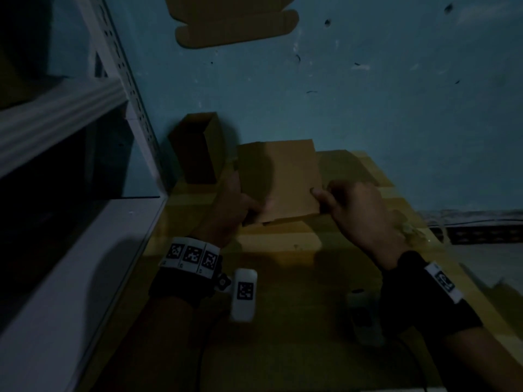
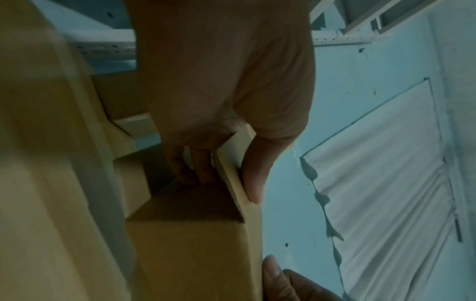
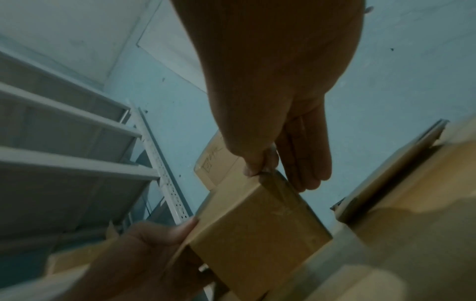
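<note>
Both hands hold a small brown cardboard box [image 1: 280, 179] just above a stack of flat cardboard sheets [image 1: 283, 278]. My left hand [image 1: 240, 205] grips its left wall, with the thumb outside and the fingers [image 2: 195, 175] inside the open box [image 2: 195, 244]. At the right near corner, my right hand [image 1: 322, 198] pinches the box [image 3: 257, 234] between thumb and forefinger [image 3: 257, 169], while its other fingers [image 3: 309, 163] stay straight. In the right wrist view the left hand [image 3: 154, 244] shows at the box's lower edge.
A second open cardboard box [image 1: 198, 148] stands upright behind, against the blue wall. One flat cardboard blank [image 1: 235, 21] sits high on that wall. White metal shelving [image 1: 56, 114] runs close along the left. The stack's right edge [image 1: 424, 222] drops to the floor.
</note>
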The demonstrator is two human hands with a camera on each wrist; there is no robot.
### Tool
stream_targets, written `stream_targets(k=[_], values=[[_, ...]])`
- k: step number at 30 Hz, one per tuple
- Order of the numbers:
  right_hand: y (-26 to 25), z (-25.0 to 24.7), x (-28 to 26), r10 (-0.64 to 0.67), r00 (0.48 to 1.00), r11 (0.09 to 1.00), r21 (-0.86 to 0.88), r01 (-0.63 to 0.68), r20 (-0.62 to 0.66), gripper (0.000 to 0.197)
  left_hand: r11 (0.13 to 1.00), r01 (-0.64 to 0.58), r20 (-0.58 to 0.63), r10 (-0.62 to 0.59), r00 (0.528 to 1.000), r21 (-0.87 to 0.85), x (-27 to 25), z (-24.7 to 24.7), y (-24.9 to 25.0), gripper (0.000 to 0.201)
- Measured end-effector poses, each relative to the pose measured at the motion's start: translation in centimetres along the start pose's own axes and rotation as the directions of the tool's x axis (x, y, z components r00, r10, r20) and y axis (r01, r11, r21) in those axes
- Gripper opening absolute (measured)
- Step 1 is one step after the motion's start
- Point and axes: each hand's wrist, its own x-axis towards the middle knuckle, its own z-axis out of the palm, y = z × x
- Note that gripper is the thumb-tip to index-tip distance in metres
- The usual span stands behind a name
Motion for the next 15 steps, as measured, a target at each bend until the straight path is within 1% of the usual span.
stream_targets(k=[2,4,5,7,9,10,11,12,13,15], values=[[0.6,0.1,0.1,-0.039,0.998,0.997,0.070,0.042,-0.057,0.042,1.000,-0.009,0.004,0.009,1.000,-0.005,0.0,-0.1,-0.1,0.052],[1.0,0.3,0.3,-0.004,0.994,0.976,0.217,0.028,-0.111,0.045,0.999,-0.020,-0.004,0.020,1.000,-0.037,0.0,-0.3,-0.1,0.052],[1.0,0.4,0.4,0.036,0.992,0.948,0.318,0.005,-0.124,0.045,0.998,-0.021,-0.009,0.021,1.000,-0.066,0.0,-0.4,0.0,0.054],[1.0,0.3,0.4,0.124,0.986,0.852,0.522,-0.048,-0.111,0.044,0.991,-0.018,-0.013,0.017,1.000,-0.132,0.0,-0.8,-0.1,0.059],[0.9,0.1,0.4,0.198,0.975,0.739,0.669,-0.081,-0.101,0.043,0.980,-0.013,-0.002,0.013,1.000,-0.198,0.0,-1.3,0.0,0.059],[0.8,0.0,0.5,0.237,0.968,0.665,0.741,-0.099,-0.084,0.042,0.973,-0.016,0.000,0.016,1.000,-0.231,0.0,-1.5,0.1,0.056],[0.7,-0.1,0.5,0.268,0.962,0.572,0.813,-0.112,-0.056,0.042,0.964,-0.024,0.006,0.027,1.000,-0.264,-0.1,-1.7,0.1,0.054],[0.5,-0.3,0.5,0.283,0.959,0.491,0.864,-0.116,-0.032,0.041,0.955,-0.030,0.017,0.037,0.999,-0.294,-0.2,-1.8,0.1,0.052],[0.4,-0.5,0.6,0.283,0.959,0.441,0.891,-0.110,-0.022,0.040,0.947,-0.031,0.038,0.046,0.998,-0.320,-0.3,-1.8,0.2,0.052],[0.2,-0.8,0.7,0.271,0.962,0.423,0.901,-0.096,-0.025,0.041,0.934,-0.033,0.064,0.060,0.996,-0.355,-0.4,-1.8,0.1,0.051]])
